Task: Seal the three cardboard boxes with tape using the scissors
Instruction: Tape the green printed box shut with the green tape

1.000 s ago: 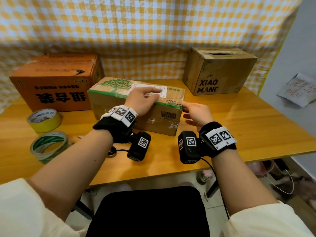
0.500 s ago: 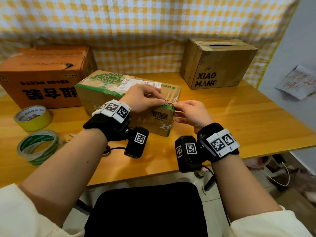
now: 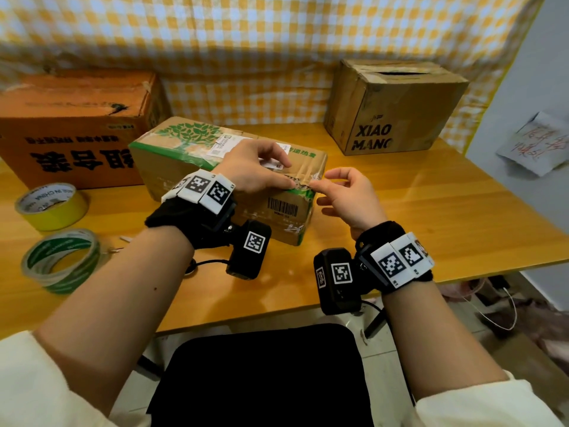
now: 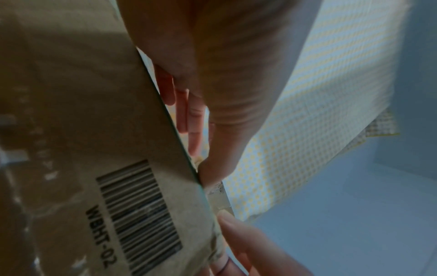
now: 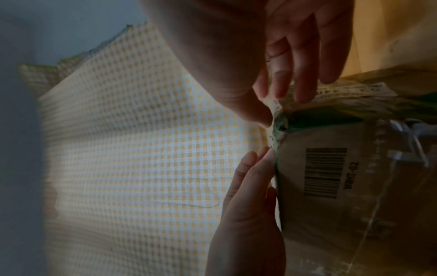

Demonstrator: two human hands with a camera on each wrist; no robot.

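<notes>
The green-printed cardboard box [image 3: 184,155] lies mid-table with crumpled clear tape [image 3: 303,186] on its near right top corner. My left hand [image 3: 261,171] rests on the box top, fingers fairly straight, its thumb pressing the tape at the edge [image 4: 212,168]. My right hand [image 3: 341,195] touches that same tape end with its fingertips [image 5: 263,152], the other fingers loosely bent. An orange box [image 3: 77,127] stands at the left. A brown box marked XIAO MANG [image 3: 397,109] stands at the back right, its top seam gaping. The scissors are mostly hidden under my left forearm.
A yellow tape roll [image 3: 50,204] and a green-and-clear tape roll [image 3: 61,260] lie at the table's left front. The wooden table [image 3: 431,217] has bare room on the right. A checked cloth [image 3: 277,57] hangs behind. A black chair seat [image 3: 261,374] is below me.
My left hand slid right along the box top from the label to the corner. My right hand rose from the box's end to meet it there. The view moved closer.
</notes>
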